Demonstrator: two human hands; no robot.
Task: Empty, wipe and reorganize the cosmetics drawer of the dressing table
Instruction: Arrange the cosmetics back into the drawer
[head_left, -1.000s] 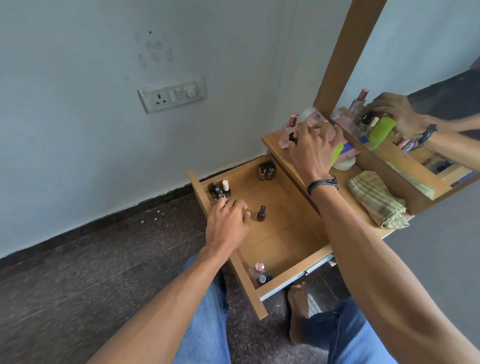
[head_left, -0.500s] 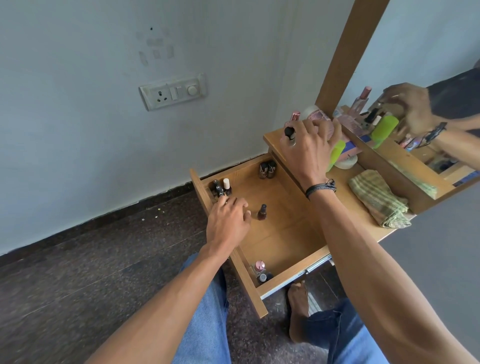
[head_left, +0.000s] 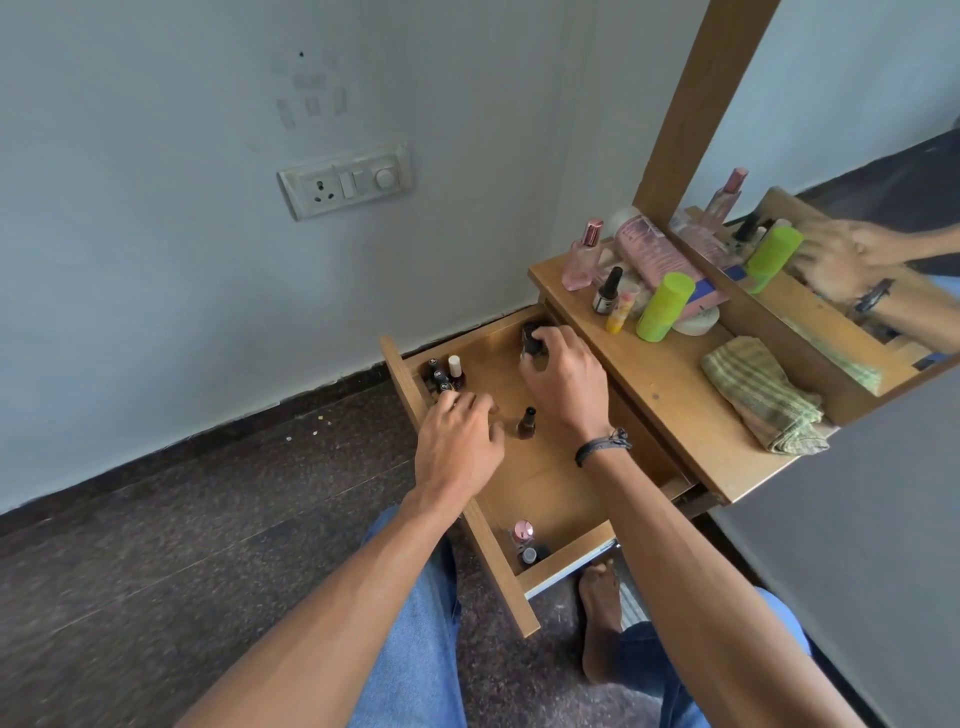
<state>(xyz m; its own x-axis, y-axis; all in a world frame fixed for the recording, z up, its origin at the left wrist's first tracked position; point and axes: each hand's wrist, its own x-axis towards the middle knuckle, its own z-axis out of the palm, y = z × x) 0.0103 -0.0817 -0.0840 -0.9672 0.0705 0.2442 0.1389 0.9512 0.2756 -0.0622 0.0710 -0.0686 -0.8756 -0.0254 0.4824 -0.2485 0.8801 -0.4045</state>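
Note:
The wooden drawer (head_left: 550, 483) is pulled out. My right hand (head_left: 566, 387) is inside it at the far right corner, closed on a dark-capped bottle (head_left: 532, 345). My left hand (head_left: 457, 441) rests over the drawer's left wall with its fingers loosely bent. Its fingertips are at a cluster of nail polish bottles (head_left: 444, 371) in the far left corner. A single brown nail polish bottle (head_left: 525, 423) stands between my hands. Two small bottles (head_left: 524, 543) sit in the near corner.
The table top (head_left: 670, 395) holds a pink perfume bottle (head_left: 582, 257), a black-capped bottle (head_left: 605, 291), a yellow tube (head_left: 618, 312), a green cylinder (head_left: 665, 306), a pink box (head_left: 657, 254) and a folded green striped cloth (head_left: 763, 395). A mirror (head_left: 857, 156) stands behind. My knees and a bare foot are under the drawer.
My right hand left the black-capped bottle standing on the table top and came down into the drawer's far right corner, closing on a bottle there. My left hand stayed put.

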